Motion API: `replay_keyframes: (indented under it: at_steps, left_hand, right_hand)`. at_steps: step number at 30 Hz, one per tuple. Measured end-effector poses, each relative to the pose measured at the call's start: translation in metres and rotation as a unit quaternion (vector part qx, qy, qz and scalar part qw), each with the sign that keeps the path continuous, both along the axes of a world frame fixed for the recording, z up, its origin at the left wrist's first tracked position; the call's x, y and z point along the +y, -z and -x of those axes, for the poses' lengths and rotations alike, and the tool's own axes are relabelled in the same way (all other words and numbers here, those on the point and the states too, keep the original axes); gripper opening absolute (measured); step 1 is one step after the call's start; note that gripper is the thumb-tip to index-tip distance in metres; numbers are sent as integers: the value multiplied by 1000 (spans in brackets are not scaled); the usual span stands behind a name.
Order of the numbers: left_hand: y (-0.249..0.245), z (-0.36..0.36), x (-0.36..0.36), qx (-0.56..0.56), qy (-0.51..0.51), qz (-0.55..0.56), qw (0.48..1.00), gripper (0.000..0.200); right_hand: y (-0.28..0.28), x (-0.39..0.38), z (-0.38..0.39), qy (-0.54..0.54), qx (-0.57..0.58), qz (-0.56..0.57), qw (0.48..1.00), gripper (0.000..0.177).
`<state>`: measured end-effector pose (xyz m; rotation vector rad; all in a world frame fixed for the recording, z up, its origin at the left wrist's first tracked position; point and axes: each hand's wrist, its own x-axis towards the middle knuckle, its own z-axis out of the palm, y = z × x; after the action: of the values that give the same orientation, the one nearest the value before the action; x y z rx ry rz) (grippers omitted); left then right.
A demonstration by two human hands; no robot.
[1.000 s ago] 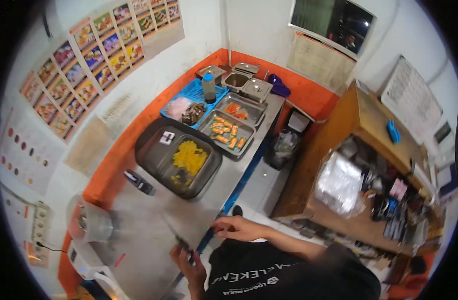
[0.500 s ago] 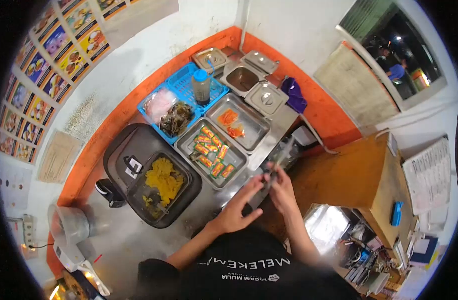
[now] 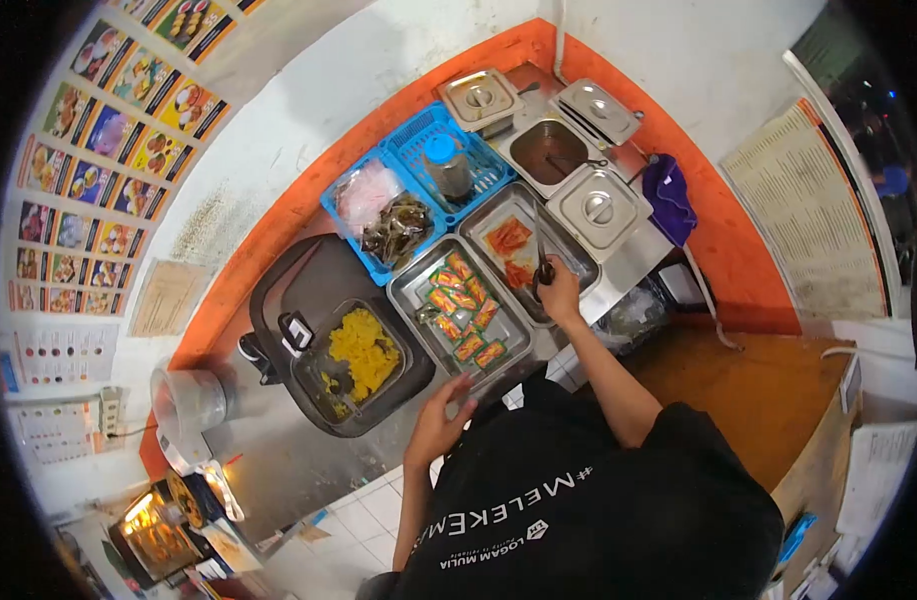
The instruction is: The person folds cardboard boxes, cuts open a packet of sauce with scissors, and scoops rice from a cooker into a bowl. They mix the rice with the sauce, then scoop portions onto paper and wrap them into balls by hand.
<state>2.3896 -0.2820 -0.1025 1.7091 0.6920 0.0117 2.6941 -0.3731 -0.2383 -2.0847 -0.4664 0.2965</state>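
My right hand point(image 3: 559, 297) grips a thin dark utensil point(image 3: 543, 262) whose tip reaches into a steel tray point(image 3: 571, 250) holding orange food pieces point(image 3: 509, 240). My left hand point(image 3: 441, 420) rests with fingers apart on the steel counter edge point(image 3: 309, 460). It lies just below a steel tray of orange and green sachets point(image 3: 464, 315) and right of a black pan point(image 3: 309, 275) that holds yellow food point(image 3: 364, 345).
A blue basket point(image 3: 479, 130) at the back holds a capped bottle point(image 3: 447, 165) and bagged food. Lidded steel pots point(image 3: 597, 208) and an open pot of brown sauce point(image 3: 547, 152) stand behind it. A purple cloth point(image 3: 669, 195), a blender point(image 3: 189, 400) and a wooden counter point(image 3: 769, 400) surround me.
My hands have parted: the right reached forward with the utensil into the tray of orange pieces, and the left dropped to the counter edge. My view swung left.
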Motion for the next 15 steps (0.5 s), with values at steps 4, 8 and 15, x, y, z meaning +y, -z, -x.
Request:
replay_keyframes:
  at_steps: [4, 8, 15]
  left_hand:
    - [57, -57, 6, -51, -96, 30, 994, 49]
    - [43, -128, 3, -91, -179, 205, 958, 45]
    - [19, -183, -19, -204, -259, 370, 869, 27]
  right_hand:
    - [-55, -14, -16, -126, 210, -113, 963, 45]
    - [-119, -27, -32, -161, 267, -195, 930, 48]
    - [-185, -48, -31, -175, 196, -193, 945, 45]
